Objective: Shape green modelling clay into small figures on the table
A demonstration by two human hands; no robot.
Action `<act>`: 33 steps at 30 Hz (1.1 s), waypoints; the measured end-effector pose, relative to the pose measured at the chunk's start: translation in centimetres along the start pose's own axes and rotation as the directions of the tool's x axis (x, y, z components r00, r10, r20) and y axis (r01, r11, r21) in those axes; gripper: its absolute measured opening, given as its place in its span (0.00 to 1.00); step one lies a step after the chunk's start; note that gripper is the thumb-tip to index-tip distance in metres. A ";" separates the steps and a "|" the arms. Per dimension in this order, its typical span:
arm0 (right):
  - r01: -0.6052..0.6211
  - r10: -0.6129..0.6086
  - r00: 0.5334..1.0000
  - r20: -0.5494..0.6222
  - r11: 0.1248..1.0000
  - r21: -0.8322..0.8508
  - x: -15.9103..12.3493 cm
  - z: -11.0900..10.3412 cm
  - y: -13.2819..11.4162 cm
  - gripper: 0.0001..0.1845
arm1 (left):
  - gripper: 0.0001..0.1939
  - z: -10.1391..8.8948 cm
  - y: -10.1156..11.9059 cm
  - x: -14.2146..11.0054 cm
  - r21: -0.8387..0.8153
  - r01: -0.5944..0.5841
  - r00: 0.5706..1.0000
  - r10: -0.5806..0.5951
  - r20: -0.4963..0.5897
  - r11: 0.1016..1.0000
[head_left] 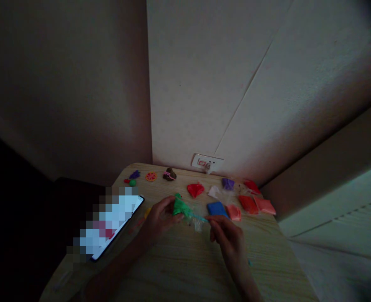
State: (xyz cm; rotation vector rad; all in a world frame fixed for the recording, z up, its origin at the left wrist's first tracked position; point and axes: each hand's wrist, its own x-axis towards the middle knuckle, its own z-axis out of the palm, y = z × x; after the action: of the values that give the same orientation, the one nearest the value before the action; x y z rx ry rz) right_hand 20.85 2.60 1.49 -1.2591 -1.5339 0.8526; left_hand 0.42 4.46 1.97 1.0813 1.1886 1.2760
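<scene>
My left hand [160,218] pinches a small clear bag of green clay [181,206] just above a wooden table [185,264]. My right hand [226,235] is closed on the bag's other, clear plastic end [199,220], which has a thin blue strip. The bag stretches between both hands. A blue clay pack [217,208] lies right behind my right hand.
Red [195,189], white [213,192], purple [228,183] and orange-red clay packs [248,204] lie along the back of the table. Small clay figures [151,176] sit at the back left. A lit phone [110,226] rests at the left edge. A wall socket [207,161] is behind.
</scene>
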 end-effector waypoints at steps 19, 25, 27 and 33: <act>-0.121 0.100 0.961 0.258 0.990 0.069 0.2 0.9 -0.3 0.24 | 0.12 -1.2 2.3 0.4 -0.004 -0.083 0.989 0.082 0.125 0.997; -0.154 0.122 0.952 0.280 0.983 0.095 0.1 0.9 -0.7 0.25 | 0.08 -1.1 2.1 0.6 -0.030 -0.177 0.983 0.178 0.040 0.984; -0.166 0.130 0.950 0.283 0.981 0.104 0.1 0.9 -0.8 0.24 | 0.08 -1.2 1.8 0.7 -0.056 -0.176 0.983 0.178 0.039 0.983; -0.163 0.129 0.947 0.295 0.982 0.094 0.1 0.9 -0.9 0.25 | 0.07 -1.2 1.8 0.5 -0.041 -0.189 0.981 0.191 0.028 0.981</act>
State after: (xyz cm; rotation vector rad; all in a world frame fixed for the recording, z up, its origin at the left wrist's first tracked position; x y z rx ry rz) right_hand 19.71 2.56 2.07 -1.2131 -1.6020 1.2510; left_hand -1.03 4.95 3.59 1.2054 1.0526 1.4166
